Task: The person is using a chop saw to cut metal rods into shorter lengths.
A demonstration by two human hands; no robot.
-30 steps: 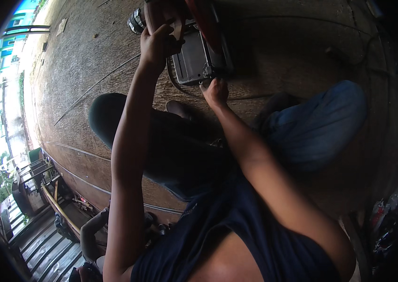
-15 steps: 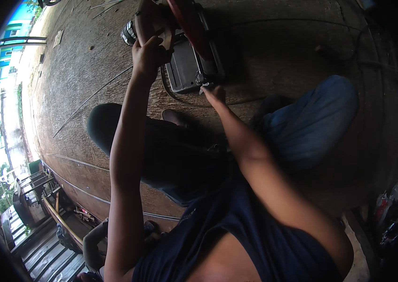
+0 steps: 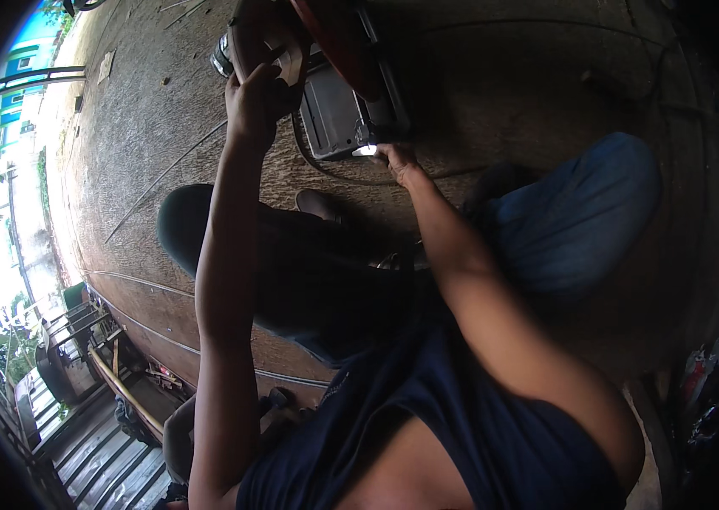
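A cut-off saw with a grey base [image 3: 331,115] and a red guard [image 3: 338,42] stands on the ground in front of me. Its D-shaped handle [image 3: 293,64] is wrapped by my left hand [image 3: 254,106], whose fingers are closed round it. At the near edge of the base a shiny metal vise crank [image 3: 365,150] catches the light. My right hand [image 3: 399,161] is at that crank with its fingers curled onto it; the fingertips are partly hidden in shadow.
A dark power cable [image 3: 325,177] curves over the ground by the saw's near side. Thin metal rods [image 3: 164,178] lie to the left. My bent knees [image 3: 576,225] flank the work area. At the lower left, another person's arm [image 3: 179,438] shows beside a slatted structure [image 3: 113,467].
My right hand has shifted slightly right and up, and its fingers have curled differently at the crank. The left hand, with the handle, appears a little further left.
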